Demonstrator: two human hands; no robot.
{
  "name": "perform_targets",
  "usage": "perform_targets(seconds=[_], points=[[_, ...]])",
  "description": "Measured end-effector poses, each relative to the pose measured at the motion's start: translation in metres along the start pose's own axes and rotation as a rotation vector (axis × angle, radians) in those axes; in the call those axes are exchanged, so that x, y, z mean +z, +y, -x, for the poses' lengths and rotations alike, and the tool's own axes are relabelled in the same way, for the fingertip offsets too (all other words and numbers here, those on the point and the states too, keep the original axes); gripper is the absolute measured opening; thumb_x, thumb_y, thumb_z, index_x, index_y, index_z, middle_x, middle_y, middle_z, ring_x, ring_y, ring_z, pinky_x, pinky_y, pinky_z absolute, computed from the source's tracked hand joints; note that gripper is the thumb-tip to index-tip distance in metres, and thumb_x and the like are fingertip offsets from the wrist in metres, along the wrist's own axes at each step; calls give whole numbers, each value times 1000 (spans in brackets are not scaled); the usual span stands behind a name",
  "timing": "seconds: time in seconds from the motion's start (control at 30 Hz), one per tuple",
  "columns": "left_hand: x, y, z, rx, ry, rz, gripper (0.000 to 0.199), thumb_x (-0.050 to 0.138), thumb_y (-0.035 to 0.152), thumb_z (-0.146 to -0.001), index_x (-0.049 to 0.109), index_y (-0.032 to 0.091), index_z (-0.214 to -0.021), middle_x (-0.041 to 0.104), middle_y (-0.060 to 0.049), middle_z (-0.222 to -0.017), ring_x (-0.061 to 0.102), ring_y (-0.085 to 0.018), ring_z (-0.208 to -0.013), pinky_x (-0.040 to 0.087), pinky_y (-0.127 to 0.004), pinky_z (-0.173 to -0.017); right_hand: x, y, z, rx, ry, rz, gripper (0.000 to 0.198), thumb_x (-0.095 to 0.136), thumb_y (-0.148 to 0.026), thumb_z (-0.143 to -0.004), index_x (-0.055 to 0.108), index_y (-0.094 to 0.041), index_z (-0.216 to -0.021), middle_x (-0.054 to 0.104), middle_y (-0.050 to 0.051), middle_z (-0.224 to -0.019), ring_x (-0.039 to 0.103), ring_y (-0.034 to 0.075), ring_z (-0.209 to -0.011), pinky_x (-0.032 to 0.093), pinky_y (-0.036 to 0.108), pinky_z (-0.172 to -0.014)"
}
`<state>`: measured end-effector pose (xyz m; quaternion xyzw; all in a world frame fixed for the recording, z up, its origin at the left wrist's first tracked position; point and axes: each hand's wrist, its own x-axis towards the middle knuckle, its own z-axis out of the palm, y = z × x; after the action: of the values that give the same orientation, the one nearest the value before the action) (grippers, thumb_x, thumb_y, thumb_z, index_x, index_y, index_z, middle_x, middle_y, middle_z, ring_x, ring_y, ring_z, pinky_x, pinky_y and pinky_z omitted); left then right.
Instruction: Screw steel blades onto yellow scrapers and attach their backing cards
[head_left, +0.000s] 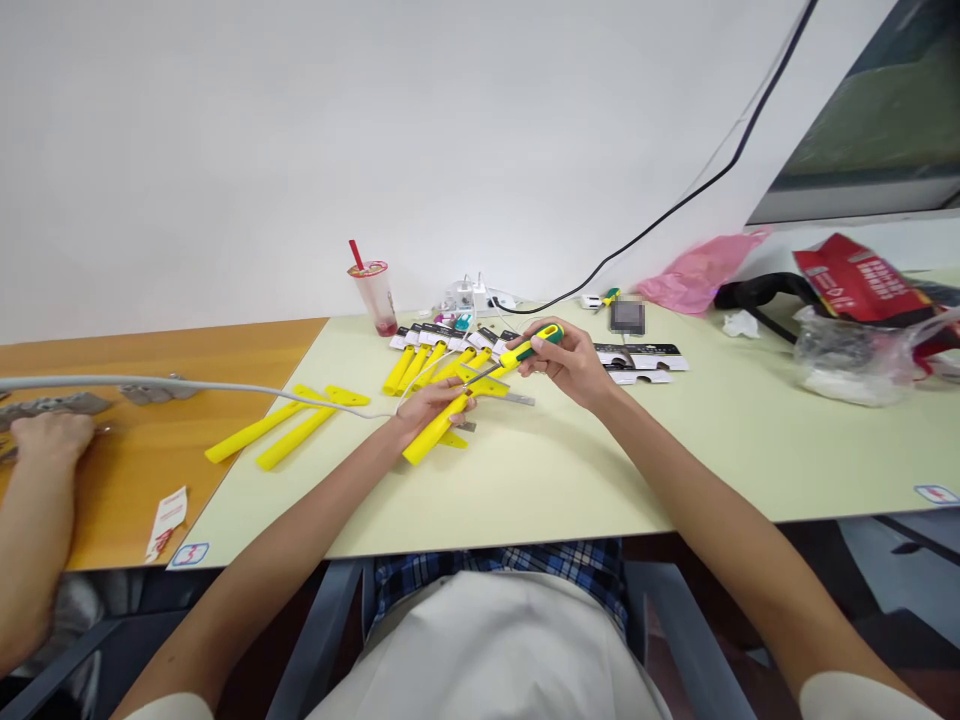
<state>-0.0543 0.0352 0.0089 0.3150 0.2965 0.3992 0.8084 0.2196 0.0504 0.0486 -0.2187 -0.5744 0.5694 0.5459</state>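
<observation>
My left hand point(429, 402) is closed around a yellow plastic tool point(433, 432) that has a long handle and a flared head with a flat metal blade at its side. Between the fingers of my right hand point(571, 368) is a green-and-yellow screwdriver point(531, 346). Its shaft slants down to the left, and the tip meets the head of the yellow tool near my left fingers. Whether it sits in a screw is too small to tell. Below my left hand, part of another yellow piece point(454, 440) shows on the table.
Two yellow tools point(296, 435) lie at left. Several more yellow handles point(409, 368) with black-and-white cards are behind my hands. A drink cup point(375, 295), power strip point(480, 295) and pink bag point(705, 275) stand farther back. A white cable crosses from the left, near another person's hand point(52, 435).
</observation>
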Motion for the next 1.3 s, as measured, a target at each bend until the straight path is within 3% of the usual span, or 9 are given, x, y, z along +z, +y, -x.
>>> perform_targets(seconds=[0.2, 0.53, 1.03, 1.3], points=[[4, -5, 3, -64, -72, -35, 25, 79, 2, -85, 66, 14, -102, 70, -10, -94, 71, -17, -76, 48, -19, -46, -6, 6, -3, 6, 66, 22, 47, 100, -50, -77, 72, -22, -102, 87, 9, -106, 78, 17, -66, 69, 34, -70], [1, -7, 0, -49, -65, -58, 22, 78, 4, -86, 65, 16, -100, 71, -9, -95, 74, -18, -79, 49, -19, -46, -13, 11, -6, -9, 113, 61, 47, 101, -51, -75, 74, -22, -101, 87, 7, -102, 77, 17, -65, 69, 34, -68], [1, -7, 0, -54, -78, -79, 20, 76, 4, -86, 66, 16, -98, 73, -10, -91, 74, -18, -75, 50, -20, -47, -14, 15, -6, -3, 111, 87, 47, 100, -51, -77, 74, -22, -102, 87, 8, -103, 77, 17, -65, 68, 34, -70], [-2, -8, 0, -62, -89, -92, 24, 78, 7, -87, 69, 15, -108, 74, -10, -92, 72, -17, -70, 50, -21, -49, -15, 17, -5, -1, 91, 92, 44, 100, -49, -78, 74, -22, -102, 86, 7, -104, 76, 17, -65, 68, 34, -70]])
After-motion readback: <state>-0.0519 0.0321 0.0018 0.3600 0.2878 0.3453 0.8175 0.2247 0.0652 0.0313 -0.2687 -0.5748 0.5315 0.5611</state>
